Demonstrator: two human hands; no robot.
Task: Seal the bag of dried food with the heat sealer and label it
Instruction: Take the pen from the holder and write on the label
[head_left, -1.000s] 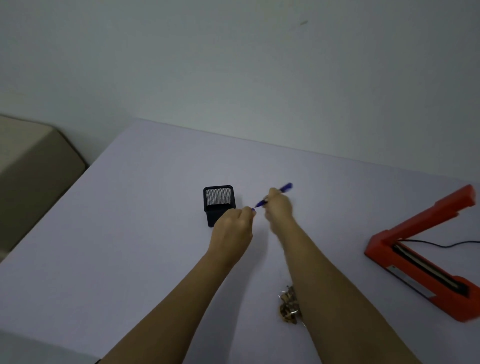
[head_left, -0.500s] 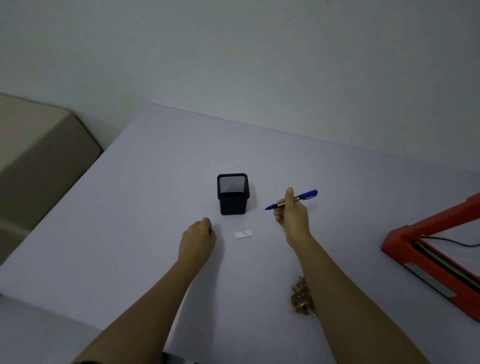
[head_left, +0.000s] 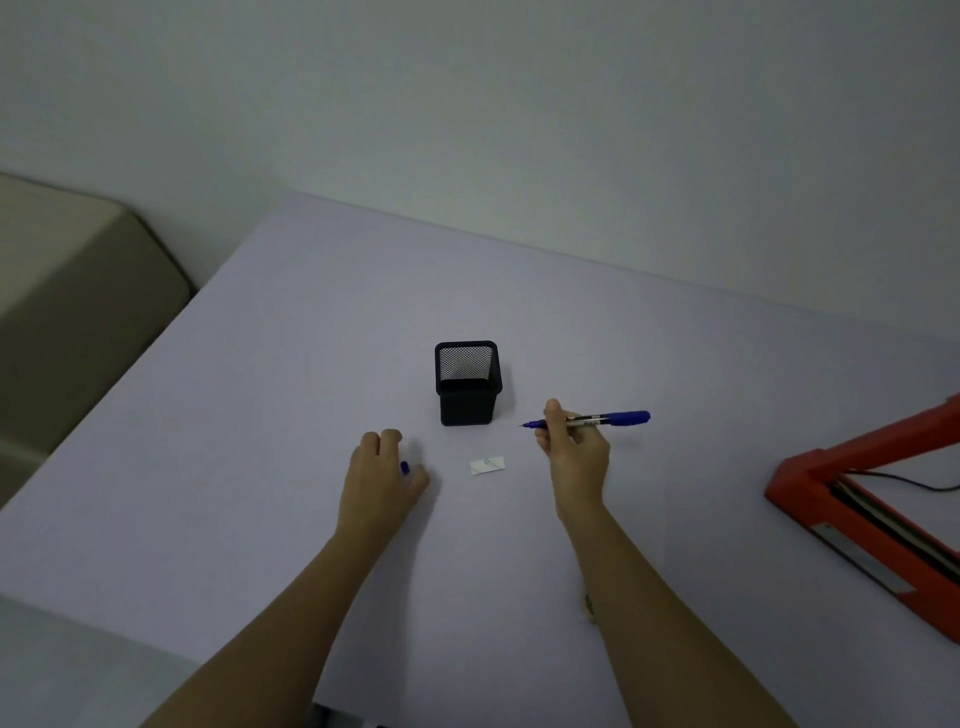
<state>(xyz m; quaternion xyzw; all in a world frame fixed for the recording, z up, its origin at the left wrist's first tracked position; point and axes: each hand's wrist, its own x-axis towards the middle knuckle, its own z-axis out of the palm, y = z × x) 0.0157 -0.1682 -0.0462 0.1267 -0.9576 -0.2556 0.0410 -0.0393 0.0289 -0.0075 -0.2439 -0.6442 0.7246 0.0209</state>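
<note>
My right hand grips a blue marker with its uncapped tip pointing left, held just above the table. A small white label lies flat on the table between my hands. My left hand rests on the table to the label's left, fingers curled around the marker's blue cap. The red heat sealer stands at the right edge with its arm raised. The bag of dried food is almost wholly hidden behind my right forearm.
A black mesh pen holder stands just beyond the label. The sealer's black cord trails off to the right. The pale table ends at a wall behind, and a beige seat sits off its left edge.
My hands have pulled apart: the cap came off in my left hand, which moved left and down to the table. The right hand drew the marker to the right, uncovering the label.
</note>
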